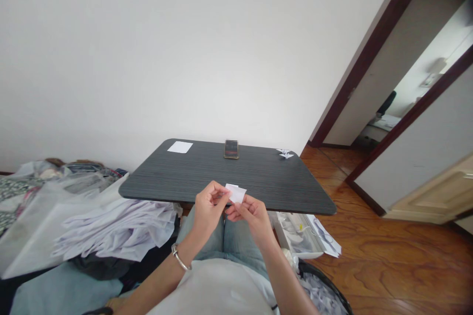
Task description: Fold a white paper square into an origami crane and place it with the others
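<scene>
A small folded piece of white paper [236, 192] is pinched between both my hands, just above the near edge of the dark grey table [207, 177]. My left hand [207, 209], with a silver bangle on the wrist, grips the paper's left side with fingers closed. My right hand [249, 214] pinches its lower right side. Both hands hover over my lap in light blue jeans.
On the table lie a white sheet [180, 146] at the far left, a small dark stand [231, 149] at the back middle and folded paper figures [285, 153] at the far right. White cloth and bags [111, 229] pile up left. A bin with paper scraps [325, 293] and an open doorway [406, 103] are right.
</scene>
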